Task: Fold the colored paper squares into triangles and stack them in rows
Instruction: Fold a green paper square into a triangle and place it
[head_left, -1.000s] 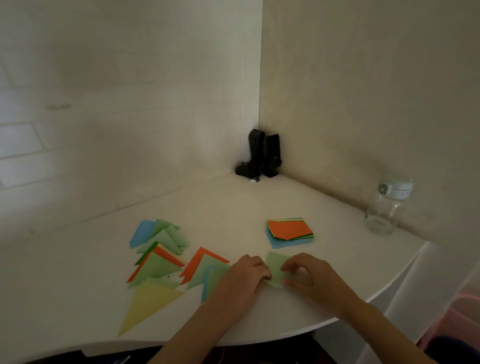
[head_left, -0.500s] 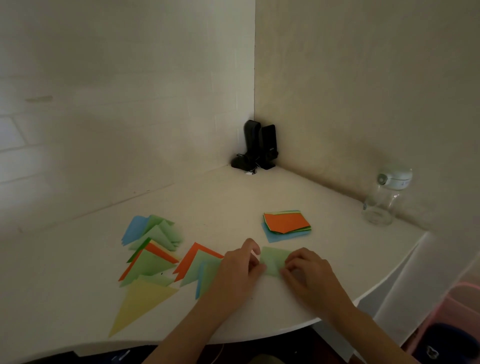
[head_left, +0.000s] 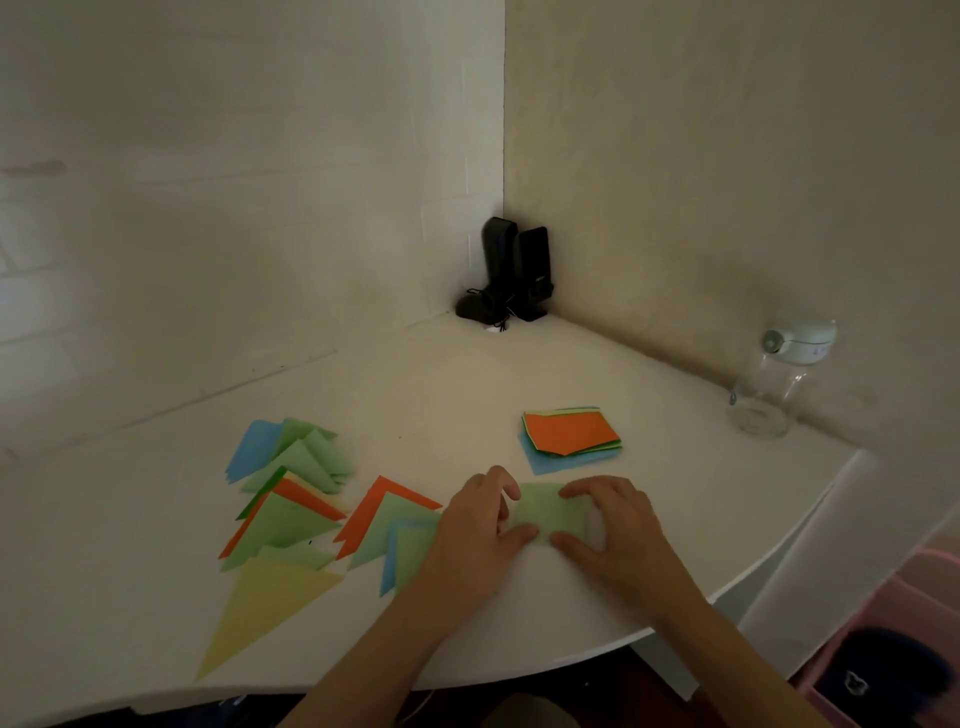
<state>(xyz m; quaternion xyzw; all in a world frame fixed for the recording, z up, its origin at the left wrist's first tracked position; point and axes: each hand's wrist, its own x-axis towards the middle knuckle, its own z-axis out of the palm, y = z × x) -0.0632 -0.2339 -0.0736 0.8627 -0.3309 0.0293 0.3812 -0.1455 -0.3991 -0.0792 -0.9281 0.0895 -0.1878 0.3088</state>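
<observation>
Pale green paper (head_left: 553, 514) lies flat on the white worktop (head_left: 467, 389) at lower centre of the frame, between my two hands. My left hand (head_left: 475, 525) sits on its left edge, fingers curled down, thumb tip pressing the near left corner; whether that grip pinches the sheet or only presses it I cannot tell. My right hand (head_left: 618, 525) covers the right edge, index finger bent onto the far side and thumb on the near side, a narrow grip that presses the sheet against the worktop.

Just beyond the sheet, a little right of centre, rests the stack of unfolded squares (head_left: 570, 437), orange on top with green and blue edges showing beneath. To the left of my left hand the folded triangles lie in overlapping groups: an orange, green and blue set (head_left: 387, 525) touching my left wrist area, an orange and green group (head_left: 283, 519) further left, a blue and green cluster (head_left: 291, 452) above that at mid left, and a large yellow triangle (head_left: 260, 608) pointing toward the lower left.

In the far corner where the walls meet, two black speakers (head_left: 511, 273) stand upright side by side. At the right edge of the worktop stands a clear glass jar (head_left: 769, 395) with a white lid, well apart from the papers.
</observation>
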